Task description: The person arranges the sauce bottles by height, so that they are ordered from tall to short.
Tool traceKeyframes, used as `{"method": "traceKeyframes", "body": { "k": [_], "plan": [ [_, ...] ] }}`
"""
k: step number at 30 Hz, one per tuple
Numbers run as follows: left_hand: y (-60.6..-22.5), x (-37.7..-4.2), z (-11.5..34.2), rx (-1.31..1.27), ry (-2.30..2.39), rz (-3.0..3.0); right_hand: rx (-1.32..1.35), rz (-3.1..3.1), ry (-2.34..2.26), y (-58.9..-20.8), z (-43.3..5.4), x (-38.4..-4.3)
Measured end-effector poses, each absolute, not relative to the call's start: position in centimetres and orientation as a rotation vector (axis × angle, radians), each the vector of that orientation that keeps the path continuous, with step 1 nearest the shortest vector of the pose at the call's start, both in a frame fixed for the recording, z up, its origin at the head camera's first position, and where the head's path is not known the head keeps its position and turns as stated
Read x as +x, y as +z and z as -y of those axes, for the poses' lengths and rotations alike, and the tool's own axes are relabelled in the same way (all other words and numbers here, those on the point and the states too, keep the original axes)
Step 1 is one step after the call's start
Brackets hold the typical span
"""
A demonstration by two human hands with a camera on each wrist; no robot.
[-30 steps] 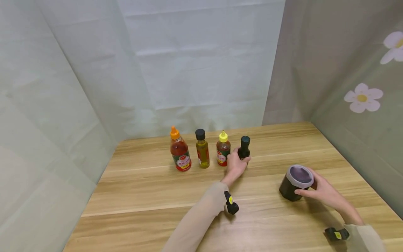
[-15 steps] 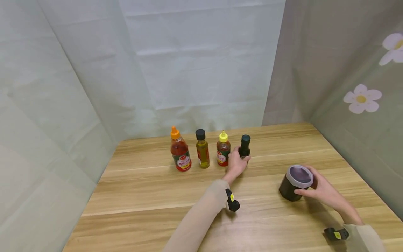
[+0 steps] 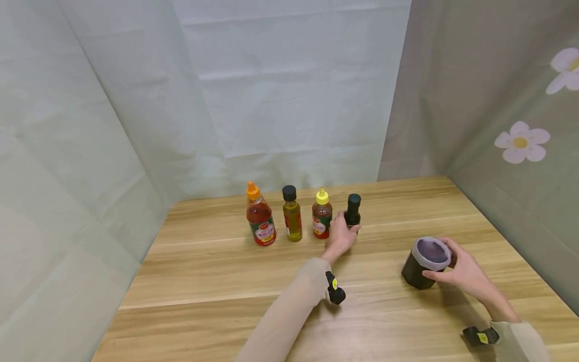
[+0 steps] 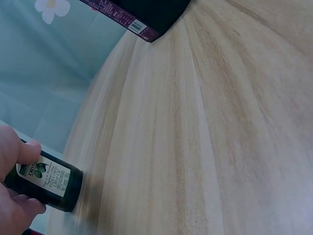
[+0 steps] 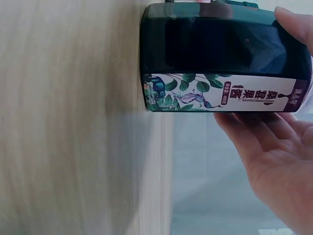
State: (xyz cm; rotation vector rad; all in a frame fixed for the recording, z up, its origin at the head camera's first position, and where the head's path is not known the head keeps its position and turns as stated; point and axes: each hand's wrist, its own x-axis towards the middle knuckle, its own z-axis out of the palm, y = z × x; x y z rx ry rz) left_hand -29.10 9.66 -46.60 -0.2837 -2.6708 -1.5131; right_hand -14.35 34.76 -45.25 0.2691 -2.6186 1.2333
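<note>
My left hand [image 3: 341, 236] grips a small dark green bottle [image 3: 353, 206] standing at the back of the table. Its label, seen in the left wrist view, shows olives and the words "Olive Oil" on the olive oil bottle [image 4: 46, 178]. Farther right and nearer, my right hand [image 3: 466, 276] holds a dark jam jar [image 3: 415, 274] with a pale translucent lid, thumb on one side and fingers on the other. In the right wrist view the jar [image 5: 215, 46] stands on the wood, its label printed with leaves and Chinese characters; the right fingers [image 5: 254, 132] are partly hidden behind it.
Left of the olive oil bottle stand a yellow-capped sauce bottle [image 3: 322, 216], a black-capped oil bottle [image 3: 293, 216] and an orange-capped sauce bottle [image 3: 261, 223], in a row. Pale cloth [image 3: 289, 100] hangs behind the wooden table [image 3: 203, 281] and at both sides.
Hardly anything differs. The left wrist has shifted very slightly forward and right, while both hands keep their hold on the olive oil bottle and the jam jar.
</note>
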Motion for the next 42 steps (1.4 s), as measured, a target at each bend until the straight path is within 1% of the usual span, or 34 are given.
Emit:
{"method": "traceKeyframes", "body": {
  "k": [11,17,35,42],
  "plan": [
    [-46.4,-29.2,-9.6,-0.287,-1.496,2.702,0.260,2.548,1.214,-45.7,-34.2,-14.4],
    [-46.4,-29.2,-9.5,-0.293,-1.481,2.730,0.202,2.532,1.177,-45.1,-33.7,-14.7],
    [-46.2,-29.2,-9.5,-0.325,-1.456,2.709,0.096,2.416,1.130,-43.7,-31.4,-18.4],
    [-46.5,-29.1,-9.5,-0.322,-1.412,2.705,0.141,2.402,1.164,-43.8,-30.3,-19.8]
  ]
}}
